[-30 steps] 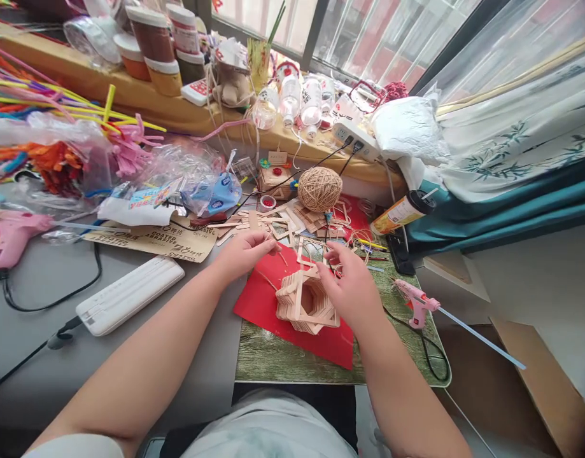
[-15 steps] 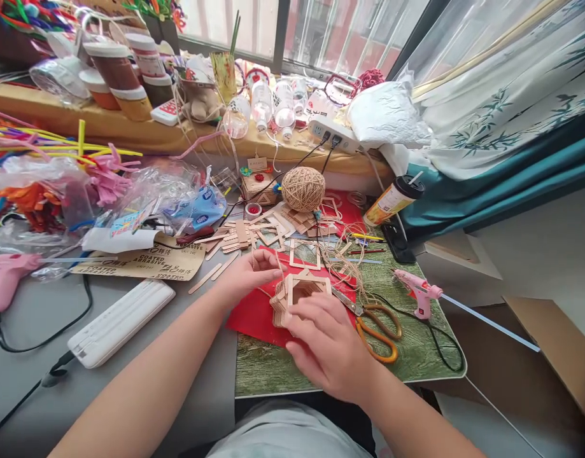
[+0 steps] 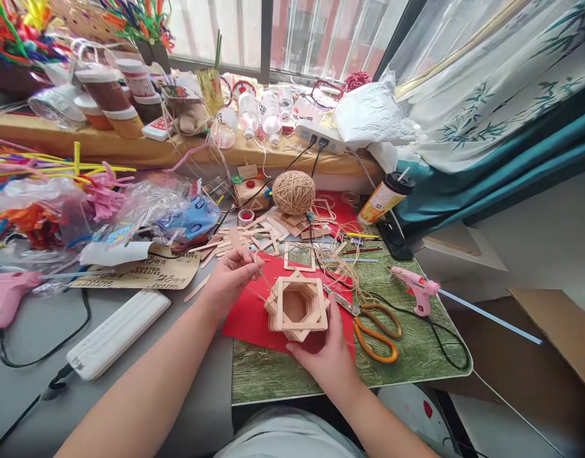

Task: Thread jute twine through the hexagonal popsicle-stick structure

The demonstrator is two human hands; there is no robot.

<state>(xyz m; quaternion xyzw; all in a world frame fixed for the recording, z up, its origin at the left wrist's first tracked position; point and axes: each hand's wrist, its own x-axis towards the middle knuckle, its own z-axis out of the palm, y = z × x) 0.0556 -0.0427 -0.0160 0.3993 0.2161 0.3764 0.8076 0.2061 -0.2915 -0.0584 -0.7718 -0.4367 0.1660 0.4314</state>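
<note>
Green mat (image 3: pixel 416 356) fills the lower centre of the frame, with a red sheet (image 3: pixel 247 318) lying on its left part. Over the sheet sits a stacked wooden stick frame (image 3: pixel 296 308). The right hand (image 3: pixel 328 356) grips its near edge, fingers curled beneath. Just left, the left hand (image 3: pixel 230 280) pinches a thin twine strand (image 3: pixel 260 272).

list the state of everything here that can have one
stick frame: upright on the red sheet, hollow, open on top
left hand: pinching a thin strand
right hand: holding the stick frame's near edge
scissors: lying flat, blades shut
pink glue gun: set down on the mat, stick loaded
twine ball: wound, end trailing
cup: lidded, tilted
</note>
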